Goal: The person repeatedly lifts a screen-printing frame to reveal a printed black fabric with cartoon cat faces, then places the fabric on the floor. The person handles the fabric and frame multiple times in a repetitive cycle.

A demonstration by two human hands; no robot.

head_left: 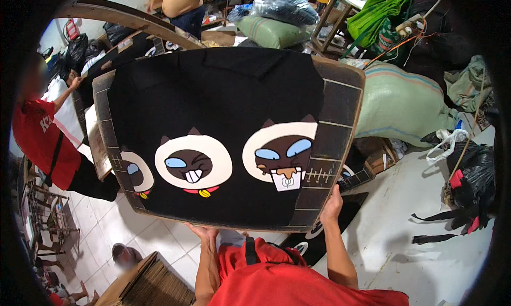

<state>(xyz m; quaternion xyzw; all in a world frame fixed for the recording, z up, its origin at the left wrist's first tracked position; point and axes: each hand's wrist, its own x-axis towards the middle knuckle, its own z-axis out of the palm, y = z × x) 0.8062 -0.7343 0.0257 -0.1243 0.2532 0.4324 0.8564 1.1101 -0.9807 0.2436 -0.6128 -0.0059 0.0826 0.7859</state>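
— Fingers first: right hand (331, 204) clamps the near right corner of the board (340, 101), fingers curled shut over its edge, thumb side up. Left hand (202, 231) sits under the near edge, palm up, fingers spread flat against the underside as a prop, not wrapped round.

— And the board relative to both?

— Directly ahead of and above them, held up off the white tiled floor (394, 247). Long axis runs left to right across the view, tilted slightly, left end farther away. Right hand is at the corner; left is nearer the middle of the near edge, so the left half overhangs unsupported.

— What's on it?

— Black cloth (213, 93) laid nearly edge to edge, leaving dark gridded margins bare at both ends. Printed cartoon cat faces along the near side: one grinning (192, 165), one with wide blue eyes (282, 154), a third cut off at the left margin (136, 173).

— Surroundings?

— Stuffed sacks (399, 104) just right of the far corner; a person in red (42, 141) stands left, apart from the board.
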